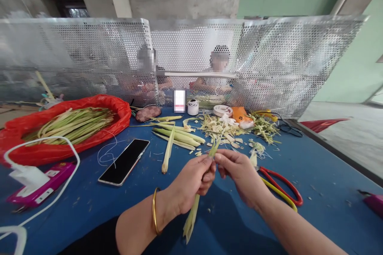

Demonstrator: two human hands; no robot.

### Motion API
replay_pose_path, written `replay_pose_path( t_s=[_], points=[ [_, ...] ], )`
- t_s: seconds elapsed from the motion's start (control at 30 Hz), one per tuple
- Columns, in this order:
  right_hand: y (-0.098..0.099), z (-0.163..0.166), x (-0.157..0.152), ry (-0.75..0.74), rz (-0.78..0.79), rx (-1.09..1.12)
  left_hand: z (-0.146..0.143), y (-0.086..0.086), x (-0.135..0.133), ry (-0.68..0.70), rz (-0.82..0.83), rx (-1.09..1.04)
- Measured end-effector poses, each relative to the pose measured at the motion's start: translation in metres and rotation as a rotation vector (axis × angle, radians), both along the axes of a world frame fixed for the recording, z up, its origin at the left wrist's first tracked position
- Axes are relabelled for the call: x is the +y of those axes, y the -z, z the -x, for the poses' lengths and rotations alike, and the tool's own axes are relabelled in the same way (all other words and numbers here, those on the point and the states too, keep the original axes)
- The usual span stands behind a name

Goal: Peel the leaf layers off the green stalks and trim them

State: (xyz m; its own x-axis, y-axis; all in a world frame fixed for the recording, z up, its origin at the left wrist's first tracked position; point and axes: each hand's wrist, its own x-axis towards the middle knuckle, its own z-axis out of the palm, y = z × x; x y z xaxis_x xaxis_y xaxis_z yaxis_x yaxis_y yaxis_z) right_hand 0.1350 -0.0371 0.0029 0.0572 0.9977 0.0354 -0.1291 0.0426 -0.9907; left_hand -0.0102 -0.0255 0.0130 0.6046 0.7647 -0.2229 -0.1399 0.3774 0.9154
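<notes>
My left hand [191, 181] is closed round a pale green lemongrass stalk [191, 217] that hangs down toward me. My right hand [237, 173] pinches the stalk's upper tip, thumb and fingers pressed together close to the left hand's fingertips. A gold bangle [154, 211] sits on my left wrist. Several trimmed stalks [176, 135] lie on the blue table [323, 175] beyond my hands. A pile of peeled husks and scraps [221, 125] lies farther back.
A red bag of untrimmed stalks [60, 127] sits at the left. A black phone [124, 161], a charger with white cable [30, 175] and red-and-yellow scissors [281, 189] lie around my hands. A perforated metal screen [269, 55] stands behind, with two people seated past it.
</notes>
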Motion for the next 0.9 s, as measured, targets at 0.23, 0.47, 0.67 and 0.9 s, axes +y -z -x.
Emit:
replay_pose_path(
  t_s=[0.23,0.47,0.67,0.9],
  points=[
    [-0.001,0.007,-0.006,-0.073,0.127,0.193,-0.001,0.004,0.0,0.083,-0.008,0.006],
    [0.0,-0.006,0.001,-0.019,0.07,0.199,0.0,0.004,0.0,0.111,0.042,-0.009],
    [0.0,-0.024,0.016,0.148,0.016,0.166,-0.001,0.009,0.004,0.093,-0.026,0.158],
    [0.003,-0.032,0.023,0.193,0.007,0.254,0.0,0.007,0.005,0.123,0.047,0.148]
  ],
)
